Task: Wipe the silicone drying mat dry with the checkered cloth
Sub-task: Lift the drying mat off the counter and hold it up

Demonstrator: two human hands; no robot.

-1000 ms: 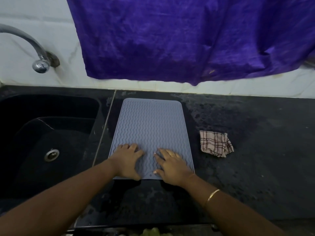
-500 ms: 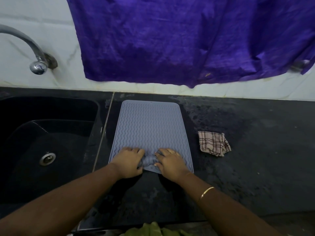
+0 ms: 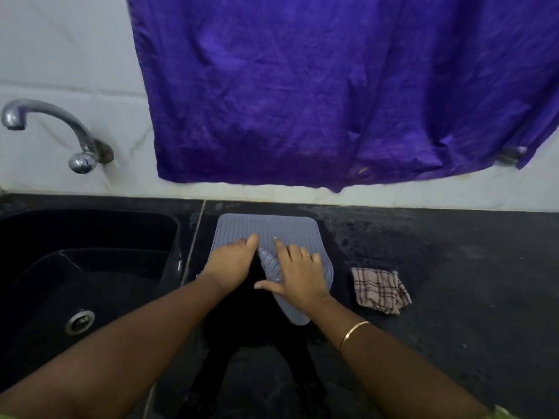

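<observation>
The grey-blue silicone drying mat (image 3: pixel 266 226) with wavy ridges lies on the black counter beside the sink. Its near half is pushed up and bunched toward the wall, with a raised fold between my hands. My left hand (image 3: pixel 231 263) presses on the mat's left side. My right hand (image 3: pixel 301 275) presses flat on the right side, fingers spread, holding the crumpled near edge. The checkered cloth (image 3: pixel 379 290), beige with dark lines, lies crumpled on the counter just right of the mat, untouched.
A black sink (image 3: pixel 87 267) with a metal drain (image 3: pixel 79 321) sits at left under a chrome tap (image 3: pixel 51 128). A purple cloth (image 3: pixel 332 86) hangs over the white tiled wall. The black counter (image 3: pixel 469 282) extends right, with wet patches.
Both hands have slid forward from the mat's near edge, pushing it toward the wall so it bunches and folds. The checkered cloth has stayed where it was.
</observation>
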